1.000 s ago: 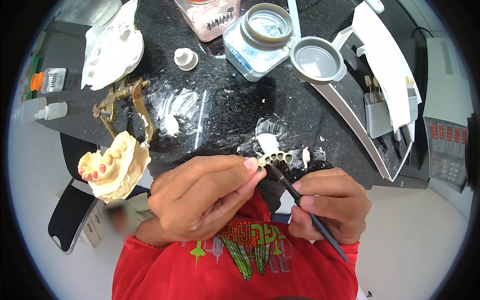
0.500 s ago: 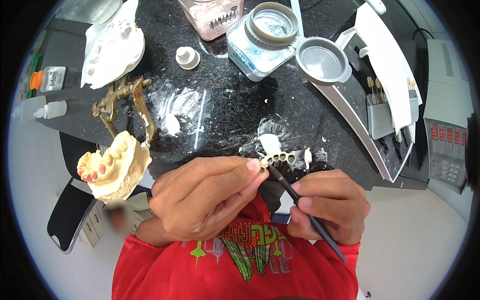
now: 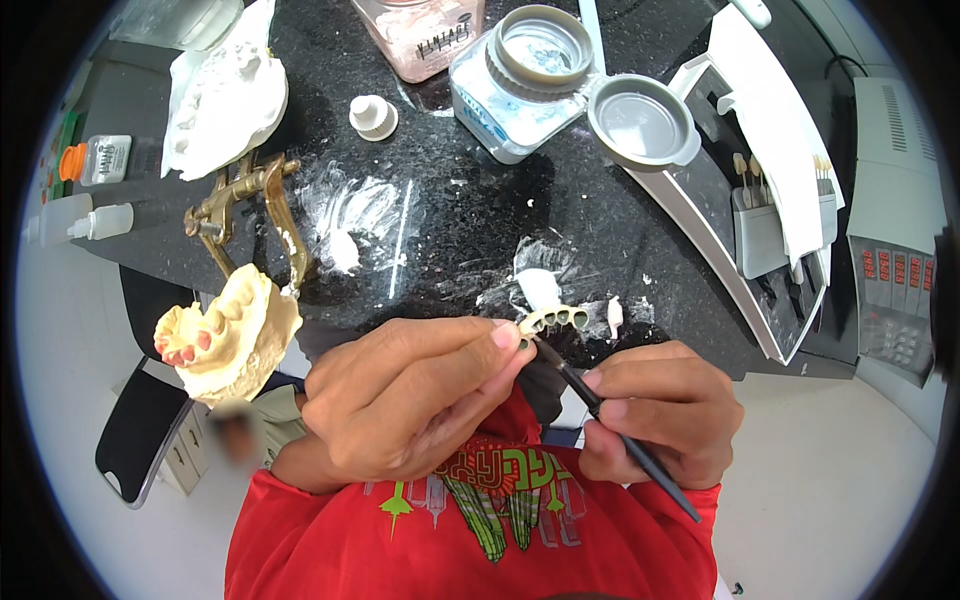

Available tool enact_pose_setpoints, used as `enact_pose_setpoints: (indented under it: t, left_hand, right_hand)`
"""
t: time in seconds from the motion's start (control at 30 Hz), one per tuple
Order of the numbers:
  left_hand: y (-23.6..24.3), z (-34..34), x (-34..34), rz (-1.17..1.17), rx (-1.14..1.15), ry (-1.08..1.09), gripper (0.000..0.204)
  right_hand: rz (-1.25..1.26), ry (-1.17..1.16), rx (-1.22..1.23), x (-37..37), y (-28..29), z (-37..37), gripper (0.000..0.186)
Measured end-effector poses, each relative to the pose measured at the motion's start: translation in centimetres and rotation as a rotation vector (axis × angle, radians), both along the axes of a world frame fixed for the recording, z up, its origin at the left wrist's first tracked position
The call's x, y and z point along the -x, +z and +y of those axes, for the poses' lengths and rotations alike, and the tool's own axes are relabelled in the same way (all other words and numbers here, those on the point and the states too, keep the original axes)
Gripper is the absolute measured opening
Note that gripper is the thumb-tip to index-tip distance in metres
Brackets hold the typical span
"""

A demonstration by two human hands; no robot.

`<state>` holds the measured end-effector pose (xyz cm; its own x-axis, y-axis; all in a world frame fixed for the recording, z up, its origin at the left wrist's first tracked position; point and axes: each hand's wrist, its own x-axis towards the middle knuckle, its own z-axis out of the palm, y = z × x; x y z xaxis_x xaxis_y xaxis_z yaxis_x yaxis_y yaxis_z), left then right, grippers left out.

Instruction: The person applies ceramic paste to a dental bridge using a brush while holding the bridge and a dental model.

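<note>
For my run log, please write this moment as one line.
left hand: holds dental bridge | right hand: holds black brush, tip at bridge | behind: open jar

Setting: dental laboratory bench. Black speckled stone worktop (image 3: 470, 215) smeared with white paste. Yellow plaster jaw cast with pink-tipped teeth (image 3: 228, 335) sits on a brass hinged articulator (image 3: 250, 215). White plaster model (image 3: 225, 100) at rear left. Open grey-lidded clear jar (image 3: 525, 75) nearby.
</note>
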<state>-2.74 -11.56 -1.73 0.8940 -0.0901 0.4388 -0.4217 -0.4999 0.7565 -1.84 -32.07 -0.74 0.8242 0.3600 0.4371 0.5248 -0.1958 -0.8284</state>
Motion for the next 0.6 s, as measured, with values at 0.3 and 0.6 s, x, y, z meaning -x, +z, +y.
enact_pose_setpoints:
  t: [0.3, 0.6]
  left_hand:
    - [0.06, -0.06, 0.11, 0.006, -0.002, -0.003, 0.023]
    - [-0.21, 0.05, 0.12, -0.028, 0.000, -0.009, 0.026]
  right_hand:
    - [-0.005, -0.017, 0.013, -0.01, -0.07, 0.16, 0.030]
    - [-0.002, -0.003, 0.010, -0.13, 0.05, 0.11, 0.029]
